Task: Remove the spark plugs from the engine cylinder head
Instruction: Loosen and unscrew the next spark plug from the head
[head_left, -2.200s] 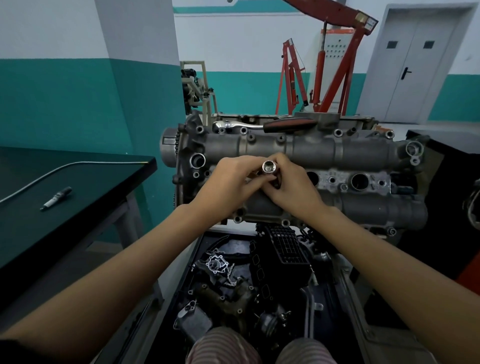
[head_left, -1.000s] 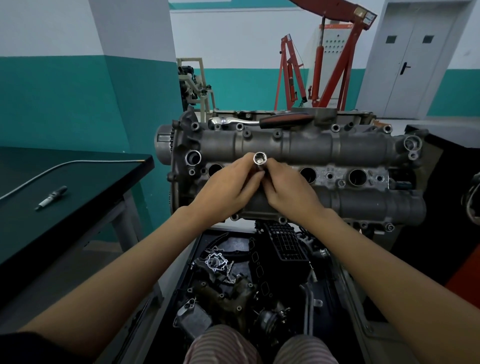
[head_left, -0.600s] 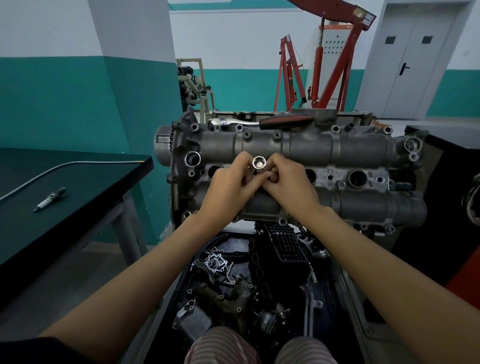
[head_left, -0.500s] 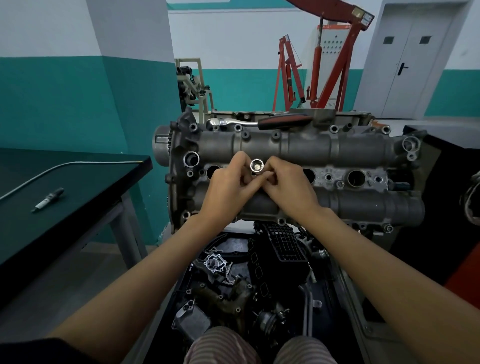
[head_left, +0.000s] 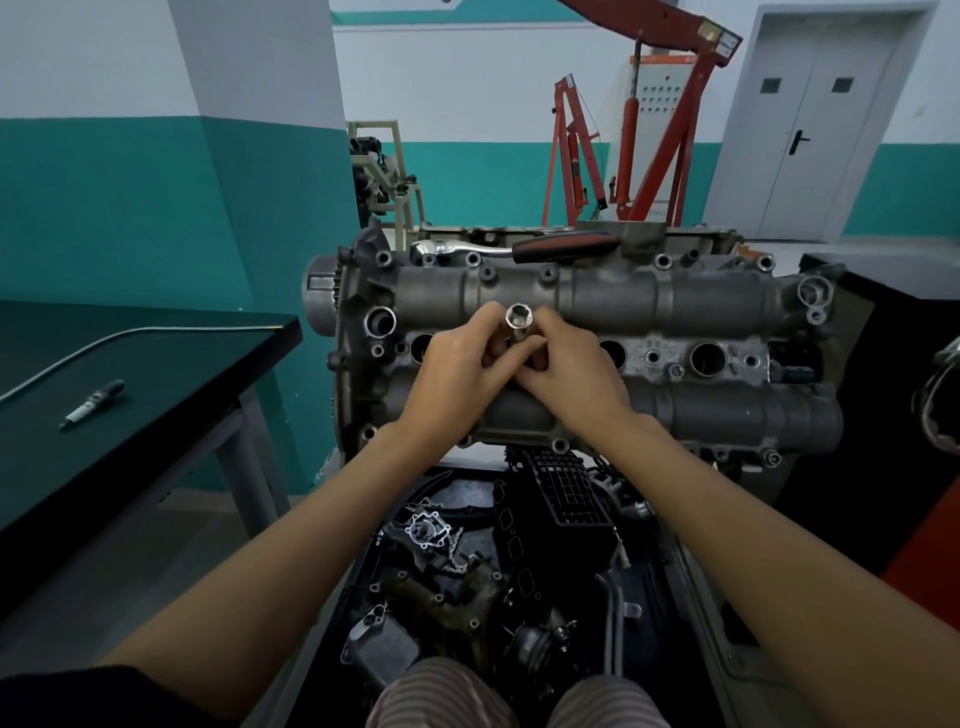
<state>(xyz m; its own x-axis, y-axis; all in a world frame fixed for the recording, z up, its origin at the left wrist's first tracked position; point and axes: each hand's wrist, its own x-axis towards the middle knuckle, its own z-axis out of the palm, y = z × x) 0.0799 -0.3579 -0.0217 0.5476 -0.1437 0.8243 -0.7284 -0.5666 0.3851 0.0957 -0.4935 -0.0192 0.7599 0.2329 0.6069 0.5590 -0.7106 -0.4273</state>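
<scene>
Cylinder head (head_left: 675, 306), cast grey metal, set on edge before us, with round plug wells along its middle row: open room lies to the right, where two wells (head_left: 706, 359) stand clear of the hands, and one well shows at the left edge of the left hand (head_left: 457, 379). We bring both forearms in from below so that they meet at the second well; the left hand and the right hand (head_left: 571, 379) touch each other there, palms toward the head. The fingers of both hands curl round and pinch a bright steel socket (head_left: 519, 319), a hollow tube whose open hexagonal mouth faces us; its lower end is hidden behind the fingers. One spark plug (head_left: 93, 402) lies on the dark tabletop (head_left: 156, 374) at left, well apart from the head, near a thin grey rod (head_left: 156, 330). A ratchet (head_left: 519, 247) with a chromed head and dark handle rests along the head's top edge.
</scene>
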